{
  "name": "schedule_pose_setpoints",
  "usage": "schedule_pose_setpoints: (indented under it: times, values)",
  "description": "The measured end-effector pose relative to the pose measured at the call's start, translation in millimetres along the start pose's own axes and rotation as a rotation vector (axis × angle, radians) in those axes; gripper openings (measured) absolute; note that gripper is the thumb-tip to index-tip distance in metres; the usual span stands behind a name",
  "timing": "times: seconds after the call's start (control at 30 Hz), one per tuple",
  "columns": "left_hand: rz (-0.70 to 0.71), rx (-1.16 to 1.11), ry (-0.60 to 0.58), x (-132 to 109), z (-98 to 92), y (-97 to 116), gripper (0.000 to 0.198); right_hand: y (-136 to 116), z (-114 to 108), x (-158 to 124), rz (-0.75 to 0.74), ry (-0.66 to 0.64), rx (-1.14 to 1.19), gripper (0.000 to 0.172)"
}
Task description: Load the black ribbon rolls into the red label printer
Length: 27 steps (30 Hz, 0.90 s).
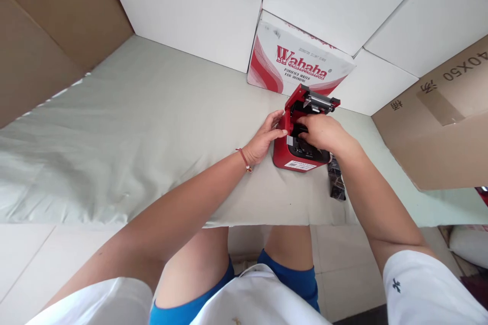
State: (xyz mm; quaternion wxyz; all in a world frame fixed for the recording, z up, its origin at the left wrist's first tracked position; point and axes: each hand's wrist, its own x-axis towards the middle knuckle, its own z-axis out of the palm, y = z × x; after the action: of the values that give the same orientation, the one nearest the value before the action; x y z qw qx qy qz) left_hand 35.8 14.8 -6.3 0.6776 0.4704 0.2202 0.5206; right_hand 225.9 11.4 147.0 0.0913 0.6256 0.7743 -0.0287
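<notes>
A small red device (pixel 295 155) with a black inner bay and a raised red lid (pixel 305 95) stands on a pale cloth-covered table (pixel 145 127). My left hand (pixel 265 137) rests against the device's left side, fingers spread on its casing. Reaching into the open black bay from above, my right hand (pixel 322 132) has its fingers curled inside; what they touch is hidden. A white label shows on the device's near face.
A red and white "Wahaha" carton (pixel 290 61) stands just behind the device. White boxes line the back, with brown cartons at left (pixel 46 25) and right (pixel 442 111). A dark flat object (pixel 337 183) lies right of the device under my right forearm.
</notes>
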Motion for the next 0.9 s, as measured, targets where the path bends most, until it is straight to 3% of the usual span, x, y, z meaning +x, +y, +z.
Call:
schedule_pose_setpoints:
  times: [0.1, 0.23, 0.4, 0.57, 0.63, 0.73, 0.83, 0.9]
  values:
    - [0.011, -0.002, -0.001, -0.3, -0.1, 1.0, 0.078, -3.7, 8.1, 19.7, 0.041, -0.037, -0.026, 0.018]
    - [0.012, 0.009, 0.022, -0.2, -0.1, 1.7, 0.071, -3.3, 8.7, 17.3, 0.053, -0.024, 0.002, 0.015]
    - [0.005, 0.012, 0.044, -1.6, 2.1, 1.4, 0.063, 3.4, -16.1, -42.4, 0.081, 0.083, 0.191, 0.027]
    - [-0.011, 0.16, 0.191, -1.9, 2.7, -0.1, 0.039, 48.6, -33.5, -118.4, 0.18, 0.362, 0.708, 0.041]
    - [0.008, 0.217, 0.253, -1.2, 6.7, 6.1, 0.027, 73.0, -24.4, -135.0, 0.253, 0.39, 0.752, 0.048]
    - [0.049, 0.297, 0.322, -10.4, 23.2, 33.8, 0.01, 97.5, 8.1, -139.7, 0.291, 0.27, 0.753, 0.056]
    - [0.133, 0.385, 0.283, -48.1, 45.0, 75.8, 0.006, 99.9, 50.4, -129.8, 0.237, 0.149, 0.764, 0.058]
    - [0.18, 0.339, 0.233, -86.6, 52.6, 97.2, 0.017, 95.0, 73.9, -122.4, 0.193, 0.118, 0.772, 0.057]
